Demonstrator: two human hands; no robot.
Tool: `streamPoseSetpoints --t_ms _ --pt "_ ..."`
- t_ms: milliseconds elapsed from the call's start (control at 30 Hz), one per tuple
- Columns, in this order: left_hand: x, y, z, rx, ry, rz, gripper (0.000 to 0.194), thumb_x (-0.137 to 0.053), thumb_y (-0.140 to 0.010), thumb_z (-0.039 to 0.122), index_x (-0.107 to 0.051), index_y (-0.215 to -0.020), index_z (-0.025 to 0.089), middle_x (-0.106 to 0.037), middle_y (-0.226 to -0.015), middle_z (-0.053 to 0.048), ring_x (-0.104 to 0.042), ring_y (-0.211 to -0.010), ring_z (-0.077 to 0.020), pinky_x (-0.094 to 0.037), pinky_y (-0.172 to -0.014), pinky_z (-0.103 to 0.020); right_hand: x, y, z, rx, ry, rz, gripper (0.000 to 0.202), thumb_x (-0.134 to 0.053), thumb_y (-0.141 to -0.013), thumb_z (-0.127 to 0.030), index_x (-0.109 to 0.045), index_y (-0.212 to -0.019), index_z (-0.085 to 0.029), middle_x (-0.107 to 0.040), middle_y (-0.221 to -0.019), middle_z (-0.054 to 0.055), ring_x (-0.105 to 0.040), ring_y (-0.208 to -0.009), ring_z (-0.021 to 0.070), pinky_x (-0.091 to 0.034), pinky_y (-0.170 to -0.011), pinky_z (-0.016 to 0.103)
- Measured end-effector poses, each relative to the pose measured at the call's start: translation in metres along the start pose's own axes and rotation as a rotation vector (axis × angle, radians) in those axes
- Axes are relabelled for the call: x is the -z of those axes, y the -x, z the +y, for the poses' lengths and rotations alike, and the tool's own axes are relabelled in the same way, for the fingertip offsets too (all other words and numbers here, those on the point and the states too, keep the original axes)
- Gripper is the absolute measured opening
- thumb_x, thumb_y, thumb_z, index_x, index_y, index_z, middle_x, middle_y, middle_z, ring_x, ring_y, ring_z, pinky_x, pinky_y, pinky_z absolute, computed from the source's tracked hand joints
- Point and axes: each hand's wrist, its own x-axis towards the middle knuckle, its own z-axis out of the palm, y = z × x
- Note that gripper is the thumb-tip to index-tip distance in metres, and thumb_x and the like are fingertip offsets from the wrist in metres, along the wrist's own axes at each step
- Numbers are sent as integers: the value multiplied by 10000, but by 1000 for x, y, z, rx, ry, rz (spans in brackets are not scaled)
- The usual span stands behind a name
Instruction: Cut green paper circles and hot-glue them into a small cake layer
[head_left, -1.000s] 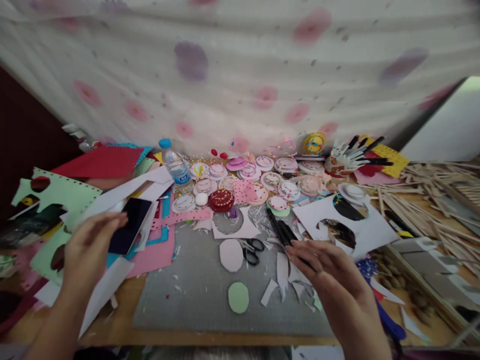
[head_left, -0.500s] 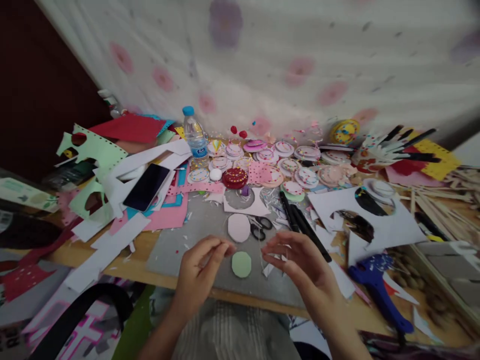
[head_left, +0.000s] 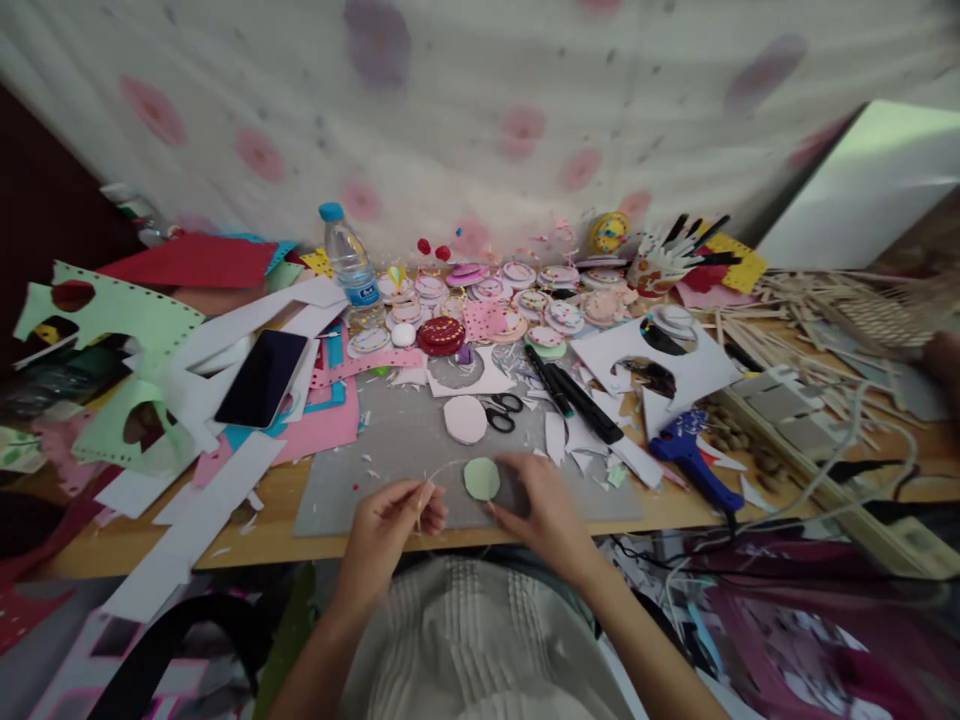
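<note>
The left hand (head_left: 409, 507) pinches, it seems, thin string (head_left: 448, 466). The right hand (head_left: 544, 508) is spread beside green disc (head_left: 481, 479). Cup (head_left: 651, 277) holds black sticks (head_left: 709, 236)

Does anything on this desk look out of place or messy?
Yes. A white paper strip at the left juts past the front edge of the desk, which looks precarious. Paper scraps litter the gray mat, and the phone lies aslant on loose sheets. Nothing looks spilled.
</note>
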Motion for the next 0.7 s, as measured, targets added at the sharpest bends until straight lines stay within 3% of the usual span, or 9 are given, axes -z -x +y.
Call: streamPoseSetpoints --t_ms 233,467,700 --pt "8 -3 2 -12 -65 -13 284 -671 -782 417 -746 -803 144 -681 -594 -30 -621 -489 -126 -527 -487 -218 -12 -22 -7 82 131 -58 409 -708 -821 -271 -522 -1179 -207 -660 -1100 103 -581 -1041 304 -439 -854 461" --pt "16 -23 -7 -80 -263 101 216 -656 -796 358 -763 -800 170 -654 -592 -7 -554 -456 -104 -468 -458 -205 -18 -34 -6 142 122 -135 437 -703 -836 -289 -485 -1210 -232 -657 -1130 96 -585 -1060 301 -443 -872 462" --pt "18 -49 8 -325 -610 68 254 -560 -864 270 -758 -990 173 -689 -615 -17 -601 -502 -128 -494 -513 -226 -13 -49 3 98 73 22 439 -666 -864 -343 -465 -1244 -256 -636 -1133 111 -595 -1043 295 -471 -863 465"
